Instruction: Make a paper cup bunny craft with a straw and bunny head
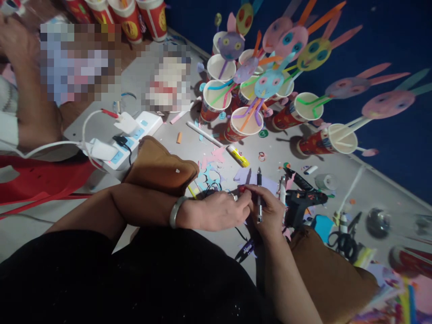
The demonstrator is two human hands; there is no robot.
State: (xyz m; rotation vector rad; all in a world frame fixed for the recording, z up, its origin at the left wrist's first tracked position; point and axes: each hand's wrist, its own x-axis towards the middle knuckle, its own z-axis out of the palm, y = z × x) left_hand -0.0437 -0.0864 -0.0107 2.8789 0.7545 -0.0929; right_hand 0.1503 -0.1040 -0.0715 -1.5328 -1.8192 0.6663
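My left hand (216,211), with a bangle on its wrist, has its fingers closed together and meets the fingertips of my right hand (272,209). A slim clear pen (259,198) with a black grip is held in my right hand, its tip pointing away from me. Something small and red (242,189) shows where the fingertips meet; I cannot tell whether it is a nail or a paper piece. Blue paper scraps (208,176) and a dark tangled cord lie just beyond my left hand. Beside my right wrist are purple-handled scissors (245,250).
Red paper cups (243,123) with straw-legged rabbit faces stand or lie along the blue wall. A yellow glue stick (238,155), black glue gun (299,204) and black-handled scissors (343,245) surround my hands. A white power strip (143,130) sits left, near another person's arm (37,90).
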